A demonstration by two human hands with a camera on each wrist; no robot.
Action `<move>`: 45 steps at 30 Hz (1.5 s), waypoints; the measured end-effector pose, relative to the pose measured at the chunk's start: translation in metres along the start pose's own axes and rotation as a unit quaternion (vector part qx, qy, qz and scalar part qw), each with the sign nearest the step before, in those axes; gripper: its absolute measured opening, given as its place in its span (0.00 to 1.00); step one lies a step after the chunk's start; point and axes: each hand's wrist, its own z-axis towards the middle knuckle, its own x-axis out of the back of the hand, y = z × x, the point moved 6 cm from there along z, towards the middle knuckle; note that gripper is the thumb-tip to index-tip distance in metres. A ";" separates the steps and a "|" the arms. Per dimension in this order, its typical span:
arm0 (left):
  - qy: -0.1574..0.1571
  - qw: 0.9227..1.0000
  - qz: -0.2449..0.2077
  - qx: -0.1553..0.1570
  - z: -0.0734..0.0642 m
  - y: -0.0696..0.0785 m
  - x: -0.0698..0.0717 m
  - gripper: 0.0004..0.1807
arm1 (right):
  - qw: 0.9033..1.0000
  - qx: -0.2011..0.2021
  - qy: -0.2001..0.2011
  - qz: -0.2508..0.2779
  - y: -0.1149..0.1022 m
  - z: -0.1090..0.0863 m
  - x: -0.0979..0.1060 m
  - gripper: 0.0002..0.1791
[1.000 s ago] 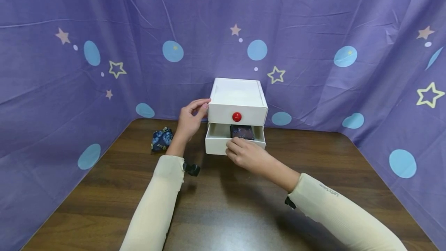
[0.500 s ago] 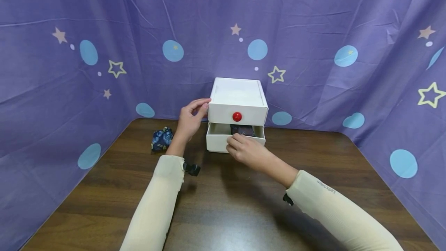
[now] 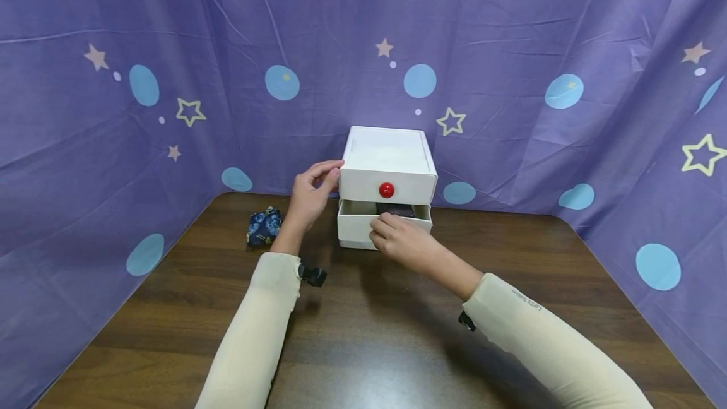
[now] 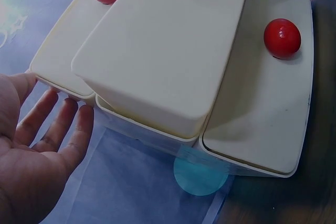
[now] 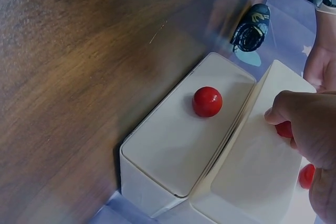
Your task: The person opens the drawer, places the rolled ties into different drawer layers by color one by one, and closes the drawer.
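A white drawer unit (image 3: 389,150) with red knobs stands at the back of the table. Its middle drawer (image 3: 354,227) is partly pulled out, and a dark patterned item (image 3: 396,209) shows inside. My right hand (image 3: 404,242) pinches that drawer's red knob (image 5: 284,129), mostly covered by the fingers. My left hand (image 3: 309,197) rests its fingertips against the unit's left side near the top drawer; in the left wrist view its fingers (image 4: 58,124) are spread and fairly straight. The top and bottom drawers are closed, and the bottom one's knob (image 5: 207,102) shows in the right wrist view.
A dark blue patterned folded cloth bundle (image 3: 264,226) lies on the brown wooden table (image 3: 341,346), left of the unit. A purple curtain (image 3: 483,30) with stars and dots hangs behind and at both sides.
The middle drawer has slid inward a little, with my right hand moving along with it. Less of the dark item inside shows. My left hand has stayed in place.
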 end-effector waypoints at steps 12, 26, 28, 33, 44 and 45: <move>-0.004 1.000 -0.005 0.005 -0.003 0.006 -0.001 0.16 | 1.000 -0.017 -0.012 0.024 0.008 0.001 -0.007 0.10; -0.002 1.000 -0.003 0.008 -0.003 0.007 -0.001 0.16 | 0.998 -0.038 -0.019 0.047 0.014 -0.001 -0.019 0.15; -0.003 1.000 -0.001 0.007 -0.003 0.007 -0.001 0.16 | 0.998 -0.042 -0.018 0.048 0.015 -0.001 -0.019 0.16; -0.003 1.000 -0.001 0.006 -0.003 0.007 -0.001 0.17 | 0.998 -0.045 -0.009 0.049 0.016 -0.002 -0.022 0.15; -0.004 1.000 0.000 0.010 -0.003 0.007 -0.001 0.17 | 0.996 -0.064 0.006 0.067 0.019 -0.002 -0.026 0.15; -0.004 1.000 0.000 0.010 -0.002 0.007 -0.001 0.17 | 0.995 -0.067 0.005 0.068 0.019 -0.002 -0.027 0.15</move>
